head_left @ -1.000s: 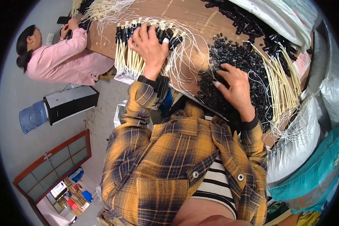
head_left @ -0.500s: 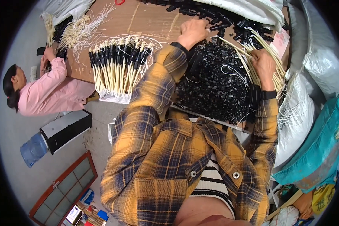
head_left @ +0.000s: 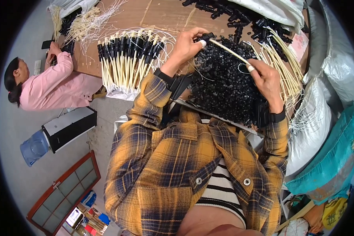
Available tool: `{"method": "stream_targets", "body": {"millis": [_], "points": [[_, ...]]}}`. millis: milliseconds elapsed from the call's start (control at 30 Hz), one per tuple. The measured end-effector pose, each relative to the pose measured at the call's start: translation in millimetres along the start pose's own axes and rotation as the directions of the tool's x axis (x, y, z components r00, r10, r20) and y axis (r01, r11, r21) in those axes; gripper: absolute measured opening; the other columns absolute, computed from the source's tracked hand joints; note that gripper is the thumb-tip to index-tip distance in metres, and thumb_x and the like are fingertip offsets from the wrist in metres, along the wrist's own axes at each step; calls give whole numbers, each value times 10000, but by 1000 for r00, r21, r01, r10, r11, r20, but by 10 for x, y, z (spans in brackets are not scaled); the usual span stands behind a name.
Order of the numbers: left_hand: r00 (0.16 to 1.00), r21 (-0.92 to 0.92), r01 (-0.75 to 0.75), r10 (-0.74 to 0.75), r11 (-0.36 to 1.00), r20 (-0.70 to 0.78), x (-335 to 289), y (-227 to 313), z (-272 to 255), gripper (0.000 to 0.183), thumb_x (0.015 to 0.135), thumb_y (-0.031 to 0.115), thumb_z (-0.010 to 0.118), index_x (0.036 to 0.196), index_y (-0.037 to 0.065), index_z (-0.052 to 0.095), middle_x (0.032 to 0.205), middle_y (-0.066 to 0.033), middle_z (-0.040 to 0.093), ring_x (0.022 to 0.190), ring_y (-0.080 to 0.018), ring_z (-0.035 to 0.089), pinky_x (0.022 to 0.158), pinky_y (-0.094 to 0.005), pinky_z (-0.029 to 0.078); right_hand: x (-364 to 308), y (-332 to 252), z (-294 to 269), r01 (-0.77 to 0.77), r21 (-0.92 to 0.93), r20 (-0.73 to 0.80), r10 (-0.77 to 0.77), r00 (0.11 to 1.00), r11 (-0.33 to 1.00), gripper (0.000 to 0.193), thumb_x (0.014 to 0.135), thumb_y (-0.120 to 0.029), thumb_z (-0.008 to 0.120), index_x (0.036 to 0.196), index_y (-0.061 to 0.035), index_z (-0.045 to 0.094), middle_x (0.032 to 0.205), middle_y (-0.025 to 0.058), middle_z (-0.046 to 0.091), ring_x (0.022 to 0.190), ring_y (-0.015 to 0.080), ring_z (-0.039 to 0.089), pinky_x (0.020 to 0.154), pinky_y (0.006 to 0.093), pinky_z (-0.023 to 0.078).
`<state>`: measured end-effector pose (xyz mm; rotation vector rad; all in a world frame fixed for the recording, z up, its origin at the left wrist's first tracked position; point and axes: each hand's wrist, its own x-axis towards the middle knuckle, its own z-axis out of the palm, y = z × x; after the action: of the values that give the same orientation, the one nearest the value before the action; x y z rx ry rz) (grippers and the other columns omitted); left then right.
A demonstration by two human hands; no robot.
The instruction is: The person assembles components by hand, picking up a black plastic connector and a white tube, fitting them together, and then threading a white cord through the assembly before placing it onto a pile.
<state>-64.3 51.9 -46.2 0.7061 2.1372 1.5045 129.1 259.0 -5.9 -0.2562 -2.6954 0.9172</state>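
Over the heap of small black plastic pieces, my left hand grips a black plastic fitting between thumb and fingers. My right hand pinches the lower end of a slim cream-coloured tube, from which a thin white cord loops. The tube's far end meets the fitting; how deep it sits inside is hidden. Beside my right hand lies a bundle of similar cream tubes with white cords. Left of my left hand stand rows of tubes topped with black fittings.
More black fittings lie along the far side of the brown table. White sacks and a teal sack crowd the right. At the left, another person in pink works near a pile of corded tubes.
My left hand has come back from the far fittings, now holding one. My right hand has left the tube bundle with one tube, and the two parts have come together.
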Motion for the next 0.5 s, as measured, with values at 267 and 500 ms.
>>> {"method": "stream_targets", "body": {"millis": [267, 500], "points": [[977, 259, -199, 170, 945, 130, -173, 135, -145, 357, 811, -7, 571, 1138, 115, 646, 950, -39, 675, 811, -119, 611, 713, -271, 496, -154, -160, -29, 32, 82, -91, -25, 996, 996, 162, 860, -105, 659, 1000, -30, 694, 828, 108, 693, 652, 181, 649, 587, 273, 494], [704, 312, -705, 575, 638, 416, -248, 169, 65, 345, 804, 75, 601, 1124, 181, 672, 987, -31, 702, 907, -209, 647, 774, -355, 471, -174, -372, 130, 93, -149, 28, -90, 996, 985, 312, 785, -57, 702, 1095, -67, 664, 861, 101, 686, 657, 177, 644, 577, 289, 493]]}}
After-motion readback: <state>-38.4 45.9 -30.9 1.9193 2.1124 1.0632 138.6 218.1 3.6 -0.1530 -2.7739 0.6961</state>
